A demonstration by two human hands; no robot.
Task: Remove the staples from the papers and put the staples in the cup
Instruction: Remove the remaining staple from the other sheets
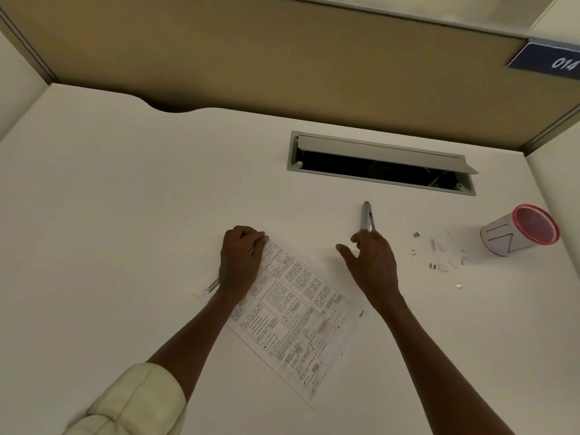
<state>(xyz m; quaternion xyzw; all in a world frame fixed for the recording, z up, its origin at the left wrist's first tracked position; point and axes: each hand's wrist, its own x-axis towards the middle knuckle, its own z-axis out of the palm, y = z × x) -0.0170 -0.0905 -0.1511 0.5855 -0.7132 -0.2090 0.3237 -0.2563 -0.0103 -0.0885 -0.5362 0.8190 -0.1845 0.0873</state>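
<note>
A printed sheaf of papers (292, 312) lies at an angle on the white desk (125, 215). My left hand (241, 259) rests closed on its top left corner, pinning it down. My right hand (373, 262) is to the right of the papers, holding a slim silver staple remover (367, 216) that points away from me, with thumb and forefinger spread. Several loose staples (439, 255) are scattered on the desk to the right. A white paper cup with a red rim (521, 230) lies tipped on its side at the far right, its mouth facing right.
An open cable slot (379, 163) with a raised grey flap is set in the desk behind my hands. Tan partition walls (282, 58) close the desk at the back and sides. A blue tag reading 014 (549, 61) hangs at the top right.
</note>
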